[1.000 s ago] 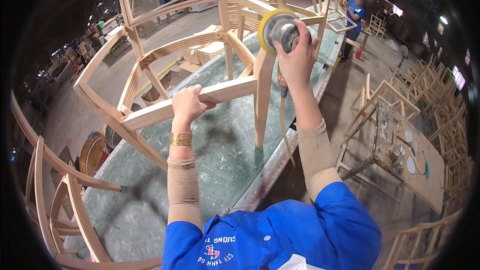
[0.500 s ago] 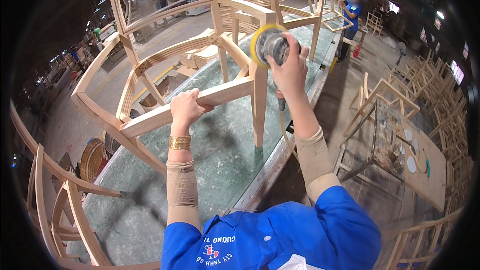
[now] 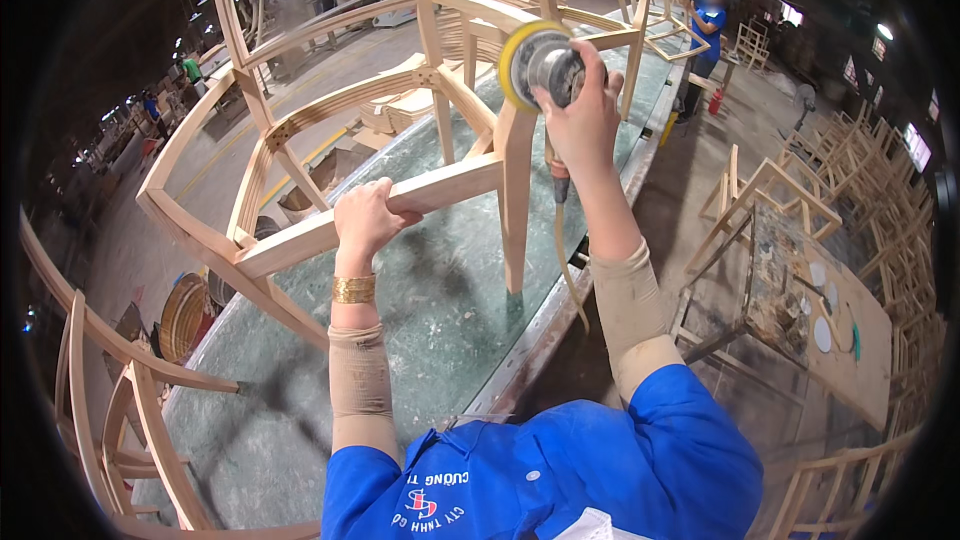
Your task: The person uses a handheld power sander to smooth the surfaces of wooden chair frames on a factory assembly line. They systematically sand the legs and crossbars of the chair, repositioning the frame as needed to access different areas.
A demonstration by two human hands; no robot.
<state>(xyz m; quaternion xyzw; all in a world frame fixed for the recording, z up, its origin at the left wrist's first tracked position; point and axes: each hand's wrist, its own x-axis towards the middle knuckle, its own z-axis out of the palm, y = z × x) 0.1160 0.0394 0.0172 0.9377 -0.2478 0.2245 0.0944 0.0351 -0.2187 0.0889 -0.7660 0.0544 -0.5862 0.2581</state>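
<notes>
The left hand (image 3: pixel 372 217) is gripping the near chair rail (image 3: pixel 458 184), the right hand (image 3: pixel 584 124) gripping the sander (image 3: pixel 545 67), ideally keeping it flat

Dimly lit grey floor (image 3: pixel 672 190); wooden chair frames (image 3: pixel 905 230) crowding right side, bright window (image 3: pixel 915 146) behind, lamp (image 3: pixel 884 31) glowing overhead.

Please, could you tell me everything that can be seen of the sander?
The sander has a round disc with a yellow edge and a grey and black body, apparently metal and plastic. The right hand grips the body. The disc is tilted up on edge, beside the upper end of a pale wooden chair leg; whether it touches the wood is unclear. Below, an orange-red fitting leads to a thin tan hose that hangs down.
</notes>
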